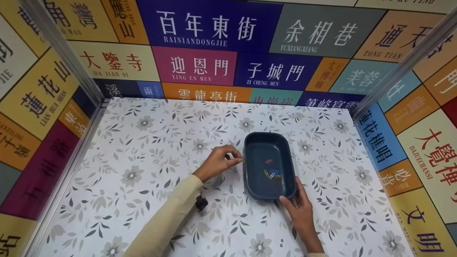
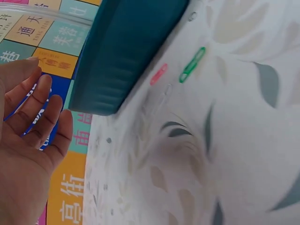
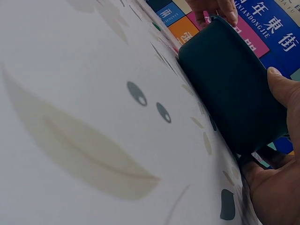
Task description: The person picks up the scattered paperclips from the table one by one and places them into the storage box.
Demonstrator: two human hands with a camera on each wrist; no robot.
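Note:
A dark teal plastic box [image 1: 257, 153] with rounded corners stands on the table, holding several coloured paper clips [image 1: 272, 175] on its floor. My right hand [image 1: 300, 208] grips its near right corner, thumb at the rim and fingers along the outer side. Beside the left rim is my left hand [image 1: 220, 161], thumb and index tips together; whether something thin sits between them cannot be made out. Its other fingers curve loosely in the left wrist view. Left of the box, a green paper clip [image 2: 192, 64], a pink one [image 2: 159, 74] and a pale one [image 2: 165, 93] lie on the table.
A white leaf-and-flower-patterned cover [image 1: 142, 210] spreads over the table. Colourful panels with printed characters [image 1: 200, 67] stand behind and on both sides, with metal posts [image 1: 68, 53] at the corners. A small black object [image 1: 201, 203] shows beside my left forearm.

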